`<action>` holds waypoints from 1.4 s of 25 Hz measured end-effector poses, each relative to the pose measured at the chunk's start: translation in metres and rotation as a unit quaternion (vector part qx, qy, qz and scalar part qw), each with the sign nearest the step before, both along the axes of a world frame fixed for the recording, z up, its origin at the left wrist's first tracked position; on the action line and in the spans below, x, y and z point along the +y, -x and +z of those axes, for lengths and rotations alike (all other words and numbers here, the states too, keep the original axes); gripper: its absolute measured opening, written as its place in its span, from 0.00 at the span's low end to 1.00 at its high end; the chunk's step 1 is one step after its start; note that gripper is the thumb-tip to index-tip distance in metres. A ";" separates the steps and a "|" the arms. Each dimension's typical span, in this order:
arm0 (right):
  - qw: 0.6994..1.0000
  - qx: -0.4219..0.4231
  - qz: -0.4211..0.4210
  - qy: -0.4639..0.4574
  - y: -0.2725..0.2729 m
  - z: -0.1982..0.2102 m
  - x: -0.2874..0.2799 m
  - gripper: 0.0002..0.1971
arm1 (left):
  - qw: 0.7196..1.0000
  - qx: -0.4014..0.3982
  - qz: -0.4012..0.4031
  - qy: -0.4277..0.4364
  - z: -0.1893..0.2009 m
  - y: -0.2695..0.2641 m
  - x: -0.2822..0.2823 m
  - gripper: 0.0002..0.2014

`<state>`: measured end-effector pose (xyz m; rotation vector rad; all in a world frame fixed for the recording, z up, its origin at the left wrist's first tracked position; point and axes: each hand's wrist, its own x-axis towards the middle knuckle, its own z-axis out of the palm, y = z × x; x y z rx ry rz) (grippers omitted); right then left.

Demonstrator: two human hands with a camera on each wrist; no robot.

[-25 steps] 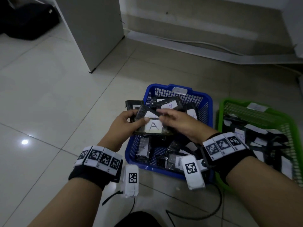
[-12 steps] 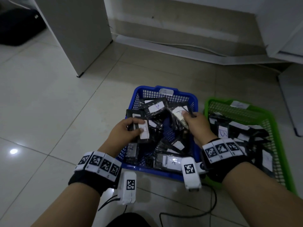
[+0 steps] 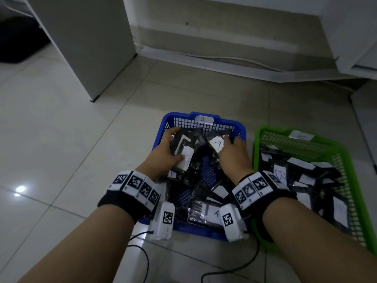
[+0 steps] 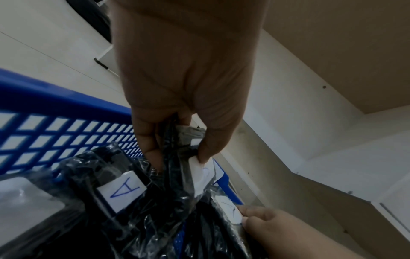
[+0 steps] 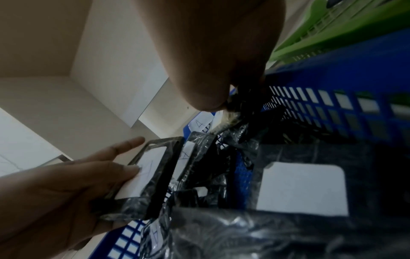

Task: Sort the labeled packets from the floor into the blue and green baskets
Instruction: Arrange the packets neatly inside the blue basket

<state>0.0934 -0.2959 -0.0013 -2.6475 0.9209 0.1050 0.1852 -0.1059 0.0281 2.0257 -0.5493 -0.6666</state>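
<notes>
Both hands are inside the blue basket (image 3: 242, 127), which holds several black packets with white labels marked A. My left hand (image 3: 167, 152) grips a black packet (image 3: 184, 152) by its left side, thumb on its white label; the left wrist view shows fingers pinching that packet (image 4: 182, 147). My right hand (image 3: 232, 154) grips another black packet labelled A (image 3: 217, 145) at the basket's far right. The green basket (image 3: 263, 131) stands just right of the blue one, with several packets, one marked B (image 3: 280, 174).
A white cabinet (image 3: 85, 43) stands at the back left, a wall base and cable run along the back. White furniture (image 3: 357, 37) stands at the back right. Black cables (image 3: 244, 266) lie on the tiled floor near my arms.
Both hands have moved toward the far end of the blue basket, each still holding a packet. The view has tilted and come closer.
</notes>
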 end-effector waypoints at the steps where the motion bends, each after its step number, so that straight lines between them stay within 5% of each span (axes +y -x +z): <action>1: 1.000 -0.006 0.004 0.029 -0.001 0.001 0.000 0.25 | 1.000 0.007 0.008 -0.011 -0.004 -0.003 -0.004 0.36; 7: 0.990 -0.029 0.139 0.029 0.008 0.006 -0.008 0.32 | 0.997 0.029 0.067 0.028 -0.012 -0.023 -0.024 0.36; 12: 0.996 -0.054 0.072 0.025 0.005 -0.001 -0.019 0.32 | 0.992 -0.010 0.112 0.066 -0.015 -0.036 -0.028 0.32; 18: 0.975 -0.021 0.122 0.184 0.007 0.003 -0.007 0.33 | 0.977 0.033 0.168 0.131 -0.024 -0.039 -0.026 0.29; 21: 0.959 -0.071 0.253 0.103 0.001 0.008 -0.009 0.23 | 0.973 0.047 0.170 0.149 -0.026 -0.042 -0.027 0.28; 24: 0.925 0.008 0.373 0.072 -0.013 0.005 -0.004 0.21 | 0.968 0.056 0.185 0.163 -0.024 -0.043 -0.025 0.25; 31: 0.931 0.016 0.364 0.030 -0.037 0.011 0.003 0.26 | 0.969 0.054 0.174 0.169 -0.008 -0.038 0.013 0.29; 33: 0.942 -0.032 0.334 -0.022 -0.032 0.016 0.011 0.22 | 0.963 0.062 0.187 0.184 -0.008 -0.034 0.030 0.29; 35: 0.947 0.011 0.307 -0.092 -0.030 0.019 0.022 0.27 | 0.954 0.075 0.208 0.205 -0.011 -0.030 0.046 0.28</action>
